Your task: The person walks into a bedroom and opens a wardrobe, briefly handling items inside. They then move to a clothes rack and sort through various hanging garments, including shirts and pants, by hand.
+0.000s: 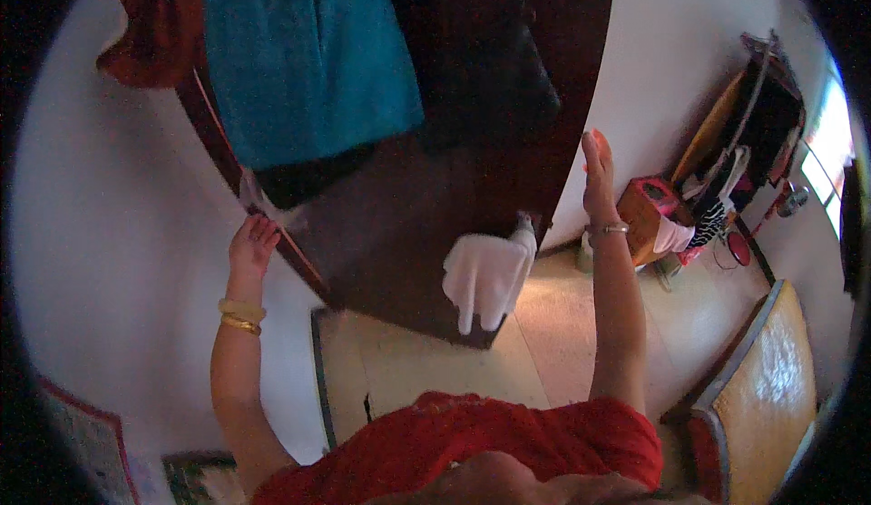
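Observation:
Before me stands a tall dark brown wooden door (390, 233). A teal cloth (313, 69) hangs down its upper left, with dark cloth (490, 88) beside it and a reddish-brown cloth (159, 29) over the far left corner. Lower down, a white cloth (488, 274) hangs by the right edge. At the left edge, my left hand (254, 244) has its fingers curled against the wood, with bangles on that wrist. My right hand (599, 176) is held upright along the right edge, fingers stretched out and holding nothing; whether the palm touches the wood is unclear.
A cardboard box (646, 210) with clothes stands against the right wall, near a leaning pile of dark things (758, 115). A wooden board with a pale rim (767, 387) is at the lower right. Pale tiles cover the floor (417, 360). A framed picture (91, 441) appears lower left.

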Tool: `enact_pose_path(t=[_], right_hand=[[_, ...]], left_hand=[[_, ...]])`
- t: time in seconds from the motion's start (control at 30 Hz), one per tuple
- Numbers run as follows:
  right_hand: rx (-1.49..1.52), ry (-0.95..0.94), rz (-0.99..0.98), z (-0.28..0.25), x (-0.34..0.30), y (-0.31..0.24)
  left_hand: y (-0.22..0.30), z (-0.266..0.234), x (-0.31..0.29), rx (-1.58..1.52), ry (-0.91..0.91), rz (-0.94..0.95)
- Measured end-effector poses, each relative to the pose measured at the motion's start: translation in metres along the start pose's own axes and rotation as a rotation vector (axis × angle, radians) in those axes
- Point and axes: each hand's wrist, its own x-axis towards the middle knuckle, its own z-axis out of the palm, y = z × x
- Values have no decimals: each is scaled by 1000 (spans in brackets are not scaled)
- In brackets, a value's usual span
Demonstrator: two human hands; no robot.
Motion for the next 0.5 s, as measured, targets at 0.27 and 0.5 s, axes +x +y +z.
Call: enact_pose_path(t=[0.27, 0.5], right_hand=[[241, -482, 287, -12, -1, 33], [99, -521, 234, -31, 23, 31]], left_hand=[[-182, -117, -224, -170, 314, -100], [-276, -18, -336, 7, 347, -352]])
